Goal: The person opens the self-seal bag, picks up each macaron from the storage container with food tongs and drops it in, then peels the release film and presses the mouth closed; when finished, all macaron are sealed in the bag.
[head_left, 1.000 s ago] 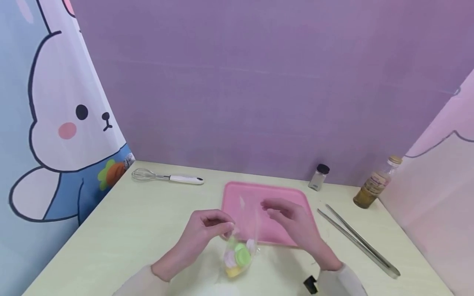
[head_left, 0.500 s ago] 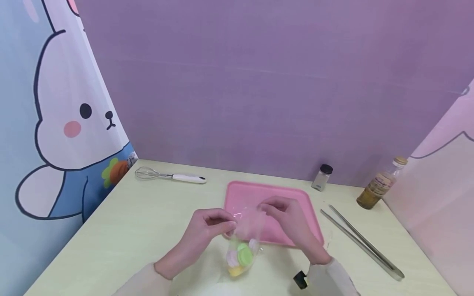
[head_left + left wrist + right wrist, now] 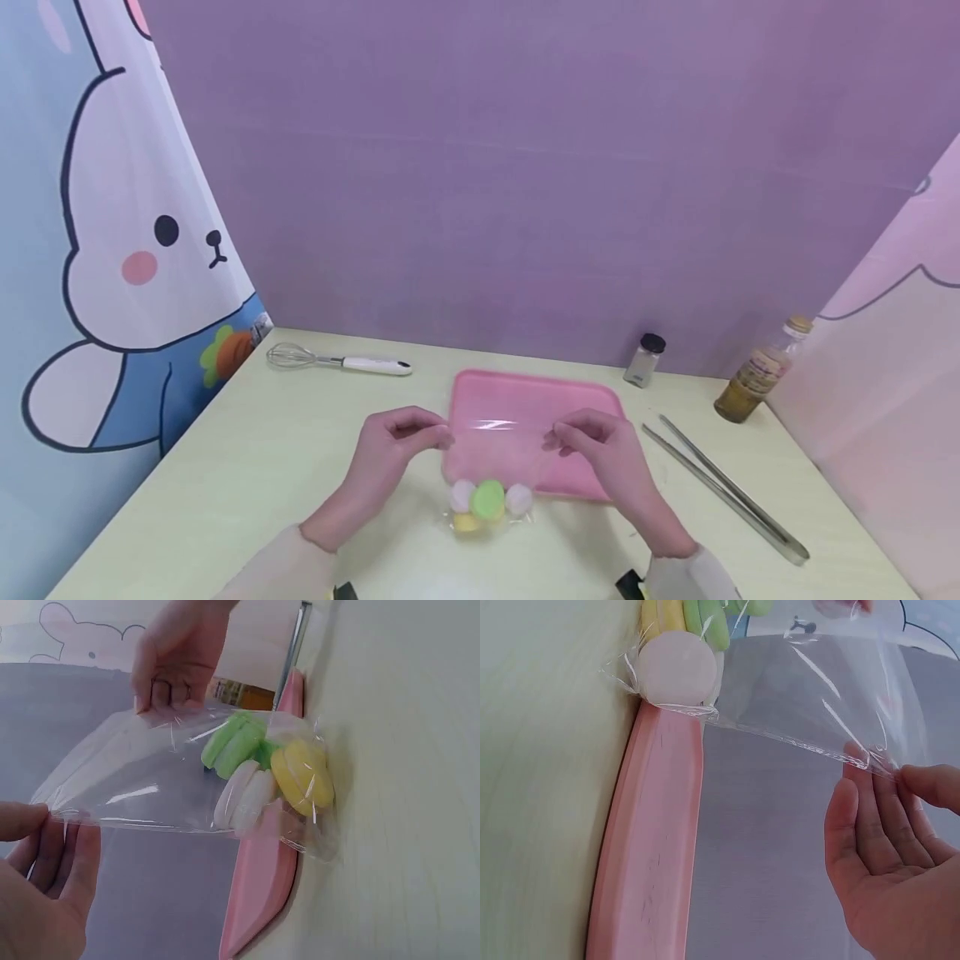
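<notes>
A clear plastic bag [image 3: 142, 780] with macarons inside is spread between my two hands. In the head view, my left hand [image 3: 386, 458] pinches one side of its upper edge between thumb and fingers. The opposite side is pinched by my right hand [image 3: 889, 855]. Gathered in the bag's bottom are a green macaron [image 3: 488, 500], a yellow macaron [image 3: 301, 776] and pale pinkish ones, such as the macaron [image 3: 677, 669] in the right wrist view. The bag's lower end is at the near edge of a pink tray [image 3: 540, 383]; whether it touches the table cannot be told.
A whisk [image 3: 375, 365] lies at the back left of the table [image 3: 225, 467]. At the back right stand a black-capped jar [image 3: 645, 361] and a corked bottle [image 3: 757, 375] of brownish liquid. Metal tongs [image 3: 738, 500] lie right of the tray.
My right hand has come to pinch the bag's far side. My hands have since moved apart, the left one leftward, stretching the bag wide. The macarons inside have spread into a broader row.
</notes>
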Demonstrator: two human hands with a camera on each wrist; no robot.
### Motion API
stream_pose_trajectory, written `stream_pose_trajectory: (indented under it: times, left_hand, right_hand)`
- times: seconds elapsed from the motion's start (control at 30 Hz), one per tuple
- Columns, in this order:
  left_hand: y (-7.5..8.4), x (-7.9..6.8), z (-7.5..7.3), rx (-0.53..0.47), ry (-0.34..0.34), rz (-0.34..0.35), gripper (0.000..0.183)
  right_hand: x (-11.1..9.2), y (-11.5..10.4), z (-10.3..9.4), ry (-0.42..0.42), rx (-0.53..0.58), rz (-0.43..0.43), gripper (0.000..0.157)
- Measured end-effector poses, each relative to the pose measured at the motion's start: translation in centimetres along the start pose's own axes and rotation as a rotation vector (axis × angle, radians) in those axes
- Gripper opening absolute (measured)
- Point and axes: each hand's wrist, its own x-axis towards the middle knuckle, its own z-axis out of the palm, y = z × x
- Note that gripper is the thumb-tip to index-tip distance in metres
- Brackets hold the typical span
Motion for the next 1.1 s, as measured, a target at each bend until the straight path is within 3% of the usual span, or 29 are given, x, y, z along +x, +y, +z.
stream_pose_trajectory:
  times: [0.27, 0.57, 0.73, 0.97, 1.1]
  left_hand:
    - [-0.6, 0.5, -0.2, 0.01, -0.007, 0.03, 0.018]
    - [-0.7, 0.8, 0.1, 0.052, -0.061, 0.052, 0.018]
    - [-0.4, 0.8, 0.4, 0.065, -0.048, 0.059, 0.015]
    - [-0.1, 0.8, 0.2, 0.032, -0.079, 0.093, 0.012]
    - [-0.2, 0.9, -0.1, -0.014, -0.122, 0.129, 0.012]
  right_hand:
    - [-0.2, 0.1, -0.1, -0.002, 0.006, 0.0, 0.017]
    - [-0.3, -0.3, -0.1, -0.002, 0.001, 0.0, 0.023]
    - [-0.3, -0.5, -0.2, -0.014, -0.01, -0.02, 0.022]
    - [-0.4, -0.7, -0.9, -0.003, -0.103, -0.008, 0.013]
    - [-0.5, -0.4, -1.3, -0.021, -0.086, -0.027, 0.014]
